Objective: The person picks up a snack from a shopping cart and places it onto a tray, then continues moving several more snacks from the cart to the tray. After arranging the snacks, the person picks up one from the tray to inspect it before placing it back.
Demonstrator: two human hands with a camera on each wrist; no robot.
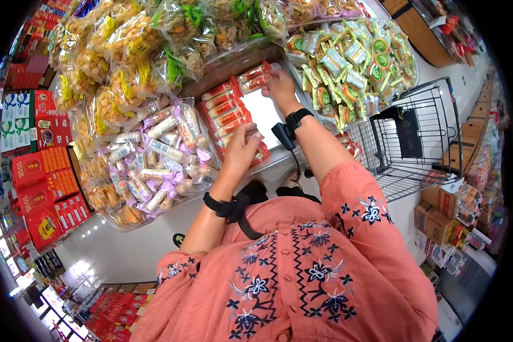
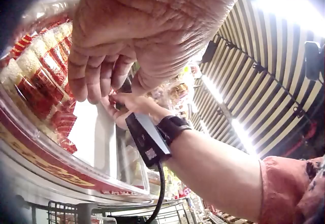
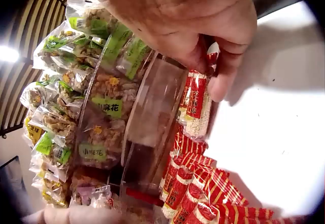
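Note:
Red-wrapped snack sticks lie in rows along the left side and back of a clear-walled bin, beside its bare white bottom. At the back of the bin the right hand pinches the red wrapper end of one stick between thumb and fingers. The left hand is over the front of the row, its fingers loosely bent and side by side, nothing visible in them. Whether its fingertips touch the wrappers cannot be told.
Purple-white wrapped sticks fill a bin at left; green-yellow packets are heaped at right. Bagged snacks stand behind a clear divider. A wire shopping cart is at right, red boxes at far left.

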